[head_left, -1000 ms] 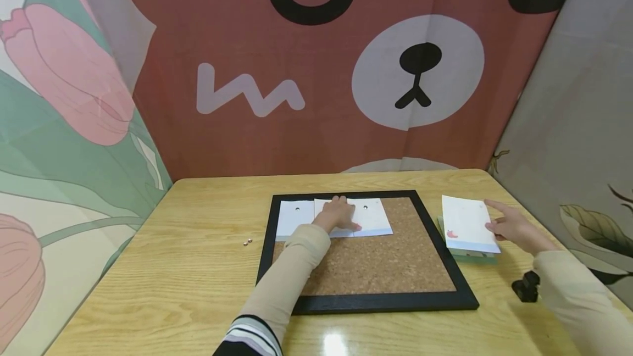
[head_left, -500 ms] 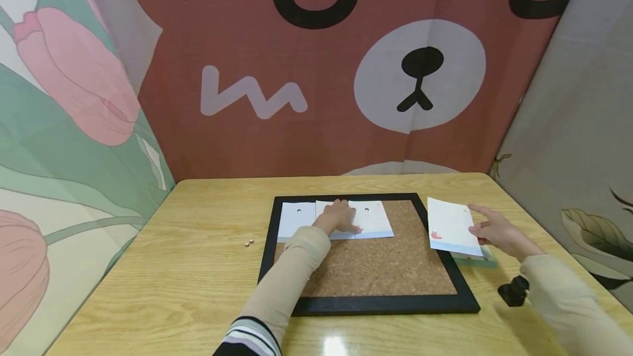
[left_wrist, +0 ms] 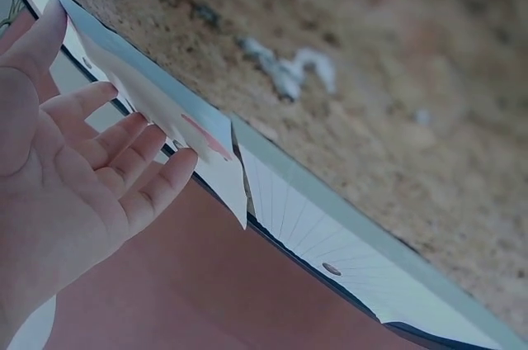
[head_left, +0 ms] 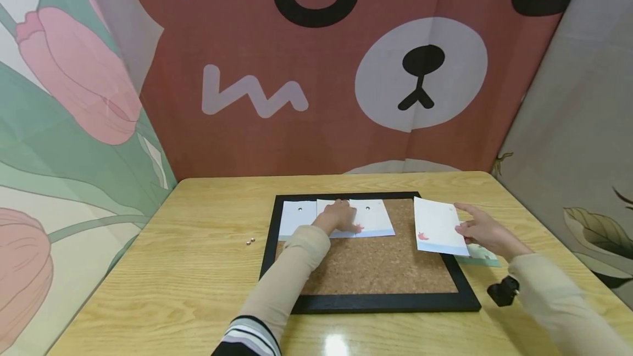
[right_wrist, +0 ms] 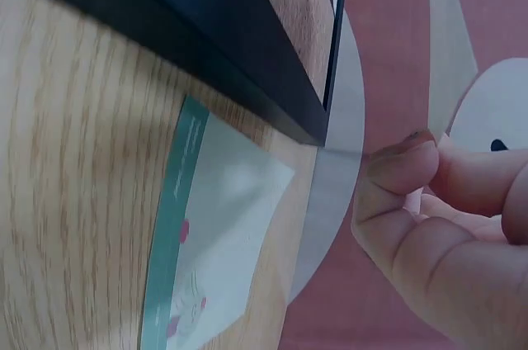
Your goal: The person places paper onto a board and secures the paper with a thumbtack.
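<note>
Right hand (head_left: 487,232) pinches a white sheet (head_left: 439,227); left hand (head_left: 338,217) rests, fingers extended, on the middle sheet (head_left: 323,207).
The edge grip leaves the sheet's face uncovered above the corkboard (head_left: 376,268)'s right rim; the left fingers perhaps steady theirs between two pinned neighbours (head_left: 377,221); farther out, loose pins (head_left: 249,243) lie left, likely for easy reach; a green-edged sheet (right_wrist: 223,210) waits right.

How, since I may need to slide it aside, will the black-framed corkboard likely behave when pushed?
The corkboard probably stays stiff, judging by its thick frame. Lying flat and broad, it seems unlikely to tip. The two outer cards would probably ride along, each showing a small metallic pinhead.
</note>
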Demonstrator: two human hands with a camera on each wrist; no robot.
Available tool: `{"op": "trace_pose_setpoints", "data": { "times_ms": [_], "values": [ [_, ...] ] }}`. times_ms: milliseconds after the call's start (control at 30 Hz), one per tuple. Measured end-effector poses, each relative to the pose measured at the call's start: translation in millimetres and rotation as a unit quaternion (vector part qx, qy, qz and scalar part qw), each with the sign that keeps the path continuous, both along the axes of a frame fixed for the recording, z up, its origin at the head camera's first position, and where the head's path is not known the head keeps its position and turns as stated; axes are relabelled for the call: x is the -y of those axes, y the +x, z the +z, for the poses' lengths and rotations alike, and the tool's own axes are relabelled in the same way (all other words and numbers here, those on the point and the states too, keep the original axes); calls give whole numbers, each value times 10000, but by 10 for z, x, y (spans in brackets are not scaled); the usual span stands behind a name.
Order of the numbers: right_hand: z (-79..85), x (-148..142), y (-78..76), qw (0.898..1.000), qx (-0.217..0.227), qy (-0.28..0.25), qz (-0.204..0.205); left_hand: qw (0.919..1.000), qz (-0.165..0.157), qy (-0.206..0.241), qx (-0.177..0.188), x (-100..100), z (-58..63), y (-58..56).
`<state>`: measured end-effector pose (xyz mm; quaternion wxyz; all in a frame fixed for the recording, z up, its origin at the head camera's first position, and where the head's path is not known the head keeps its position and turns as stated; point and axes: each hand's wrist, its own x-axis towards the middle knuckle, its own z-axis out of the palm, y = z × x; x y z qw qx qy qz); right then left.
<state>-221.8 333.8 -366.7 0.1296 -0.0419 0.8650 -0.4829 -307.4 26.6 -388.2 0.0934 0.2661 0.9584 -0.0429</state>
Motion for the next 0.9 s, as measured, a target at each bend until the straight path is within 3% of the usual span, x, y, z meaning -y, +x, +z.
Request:
{"op": "trace_pose_setpoints", "data": {
  "times_ms": [267, 500, 900],
  "values": [
    [35, 175, 2, 9999, 90, 33, -105, 9996, 25, 264, 85, 25, -6, -1],
    [31, 316, 2, 9999, 70, 21, -85, 9992, 43, 340, 228, 53, 13, 65],
    [28, 512, -59, 10000, 50, -26, 59, 9995, 18, 315, 85, 106, 39, 115]
  ]
}}
